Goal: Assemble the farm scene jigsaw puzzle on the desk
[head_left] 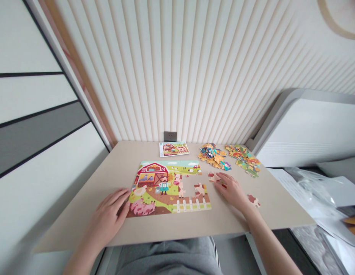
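A farm jigsaw puzzle (162,200) lies mostly joined on the table, with a gap around the cow's body at its right side. My left hand (110,212) rests on the tabletop, fingers extended, fingertips at the puzzle's left edge. To the right of the gap, my right hand (230,191) has its fingers closed on a white and brown puzzle piece (213,177), which lies at table level. Part of that piece is hidden under the fingers. Another loose cow-patterned piece (253,200) lies right of my right wrist.
Behind the puzzle lies a reference picture card (174,149), near a wall socket (170,136). Two heaps of other pieces, one mixed pile (213,156) and one orange-green pile (244,158), occupy the table's back right. A bed (323,130) with clear plastic wrapping (312,187) stands at the right.
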Motion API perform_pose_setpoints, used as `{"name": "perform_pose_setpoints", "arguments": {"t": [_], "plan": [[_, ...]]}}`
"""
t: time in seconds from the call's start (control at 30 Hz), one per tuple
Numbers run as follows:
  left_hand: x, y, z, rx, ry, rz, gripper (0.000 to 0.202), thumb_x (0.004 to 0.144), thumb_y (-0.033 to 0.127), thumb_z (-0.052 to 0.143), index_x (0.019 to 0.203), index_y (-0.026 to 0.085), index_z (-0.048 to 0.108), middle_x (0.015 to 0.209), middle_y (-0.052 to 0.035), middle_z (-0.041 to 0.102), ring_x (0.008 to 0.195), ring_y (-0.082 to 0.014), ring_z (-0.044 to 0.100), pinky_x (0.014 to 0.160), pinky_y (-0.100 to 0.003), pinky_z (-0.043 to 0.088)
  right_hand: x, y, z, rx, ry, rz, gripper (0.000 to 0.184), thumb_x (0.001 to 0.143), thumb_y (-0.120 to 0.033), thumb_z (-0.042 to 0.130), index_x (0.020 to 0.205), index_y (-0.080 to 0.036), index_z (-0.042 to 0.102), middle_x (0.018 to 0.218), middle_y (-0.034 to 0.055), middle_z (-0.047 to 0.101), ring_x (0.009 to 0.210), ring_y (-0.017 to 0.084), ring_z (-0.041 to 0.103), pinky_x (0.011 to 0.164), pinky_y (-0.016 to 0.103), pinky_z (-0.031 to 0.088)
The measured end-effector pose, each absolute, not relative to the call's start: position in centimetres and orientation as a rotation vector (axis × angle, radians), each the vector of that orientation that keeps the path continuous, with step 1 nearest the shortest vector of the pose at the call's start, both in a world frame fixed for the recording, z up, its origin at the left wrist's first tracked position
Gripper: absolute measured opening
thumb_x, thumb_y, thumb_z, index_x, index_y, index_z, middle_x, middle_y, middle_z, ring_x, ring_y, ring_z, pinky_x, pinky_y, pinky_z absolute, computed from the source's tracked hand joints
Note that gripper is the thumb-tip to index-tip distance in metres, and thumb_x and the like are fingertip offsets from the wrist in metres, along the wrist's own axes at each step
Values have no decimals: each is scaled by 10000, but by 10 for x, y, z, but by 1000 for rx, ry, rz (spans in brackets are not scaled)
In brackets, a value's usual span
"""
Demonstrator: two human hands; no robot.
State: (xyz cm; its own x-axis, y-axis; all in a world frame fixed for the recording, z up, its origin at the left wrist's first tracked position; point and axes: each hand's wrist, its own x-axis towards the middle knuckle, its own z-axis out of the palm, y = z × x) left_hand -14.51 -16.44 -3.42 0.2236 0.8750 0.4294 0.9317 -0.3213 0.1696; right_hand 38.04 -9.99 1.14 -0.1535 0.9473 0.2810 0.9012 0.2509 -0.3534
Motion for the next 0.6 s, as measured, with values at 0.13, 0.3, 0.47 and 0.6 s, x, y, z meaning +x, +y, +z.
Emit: {"name": "perform_pose_setpoints", "arguments": {"t": [0.13,0.3,0.47,0.6], "plan": [[-145,-165,-35,-2362,-1767,-694,439,1024,433,486,1389,222,605,1455,-95,607,1345,-293,564,1153,-476,458,380,-84,13,-1621,-2147,222,433,977,-447,570,1359,-261,651,1388,98,667,1285,308,612,1108,484,459],[-144,-166,-34,-2353,-1766,-725,434,1011,429,503,1381,236,620,1442,-96,620,1336,-298,577,1153,-482,462,382,-88,18,-1617,-2121,199,495,960,-509,611,1387,-262,636,1385,115,656,1246,324,634,1068,494,487],[-144,-166,-33,-2350,-1760,-725,435,1008,426,507,1385,240,620,1442,-95,622,1335,-292,582,1153,-467,464,357,-87,26,-1457,-2136,243,494,958,-475,638,1407,-270,620,1388,105,649,1286,306,607,1088,459,484],[-144,-166,-31,-2356,-1752,-700,437,1016,417,496,1390,223,613,1443,-108,620,1344,-297,574,1143,-477,473,329,-79,30,-1384,-2207,324,458,954,-425,664,1385,-273,639,1362,95,664,1261,292,616,1106,461,469]]}}
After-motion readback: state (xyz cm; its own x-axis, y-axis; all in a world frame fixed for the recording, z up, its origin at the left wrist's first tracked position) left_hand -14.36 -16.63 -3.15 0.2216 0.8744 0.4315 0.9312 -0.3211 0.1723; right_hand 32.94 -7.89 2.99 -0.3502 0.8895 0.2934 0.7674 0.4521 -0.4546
